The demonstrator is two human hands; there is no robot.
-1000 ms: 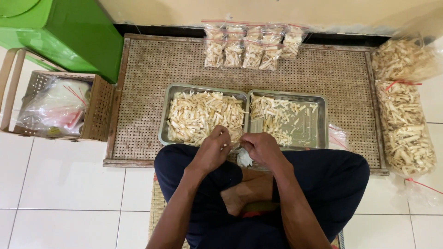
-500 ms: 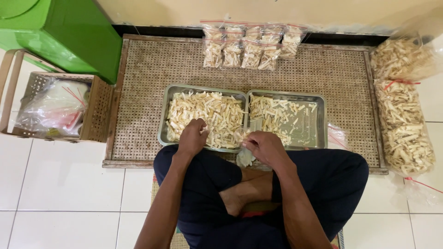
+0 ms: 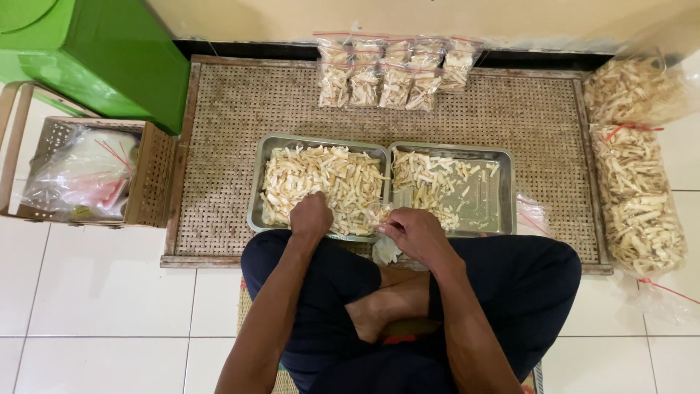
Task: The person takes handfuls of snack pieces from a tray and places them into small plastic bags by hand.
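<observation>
Left hand dips into the chips while the right hand holds a small bag.

The left hand (image 3: 311, 216) has moved off the small clear bag (image 3: 386, 248) and now rests curled in the pale chips (image 3: 328, 182) in the left metal tray (image 3: 257, 191), as if scooping; what it grips I cannot tell. The right hand (image 3: 415, 232) stays closed on the bag's top, at the near edge of the trays, just above the crossed legs. The right metal tray (image 3: 503, 197), half full, sits past the right hand. Beyond both hands lie filled little bags (image 3: 394, 73) on the woven mat (image 3: 226, 146). Big chip bags (image 3: 638, 197) lie far right; a basket (image 3: 149, 175) and a green stool (image 3: 95, 51) sit far left.
</observation>
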